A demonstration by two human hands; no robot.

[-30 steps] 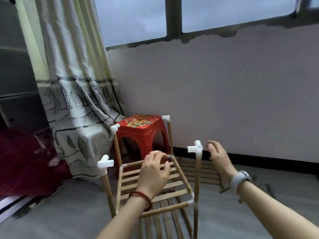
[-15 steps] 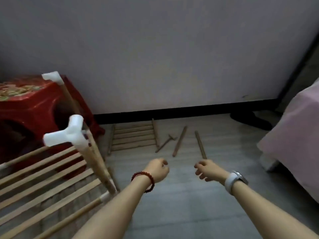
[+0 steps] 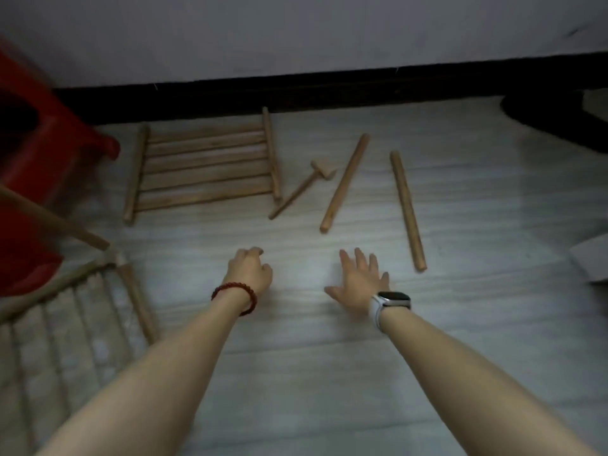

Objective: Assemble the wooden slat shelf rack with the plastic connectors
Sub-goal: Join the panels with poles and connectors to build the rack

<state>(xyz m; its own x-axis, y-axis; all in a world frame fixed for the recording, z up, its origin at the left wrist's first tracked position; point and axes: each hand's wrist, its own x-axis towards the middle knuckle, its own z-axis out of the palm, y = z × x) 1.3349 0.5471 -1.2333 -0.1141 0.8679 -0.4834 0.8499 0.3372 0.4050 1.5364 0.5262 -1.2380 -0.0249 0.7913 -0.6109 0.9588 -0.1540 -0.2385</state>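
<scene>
a loose wooden slat panel [image 3: 202, 171] lies flat on the floor near the wall, its slats running between two end rails. just right of it lies a small wooden mallet [image 3: 301, 189], its handle end close to the panel's right rail, then two plain wooden rods, one slanted [image 3: 344, 183] and one [image 3: 408, 209] further right, apart from each other. the partly built rack [image 3: 72, 311] shows at the lower left, blurred, with a slatted shelf and a pale connector [image 3: 115, 256] at its corner.

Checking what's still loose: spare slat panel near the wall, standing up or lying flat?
Lying flat. The slat panel rests on the floor by the baseboard, both side rails down, neither hand touching it.
</scene>
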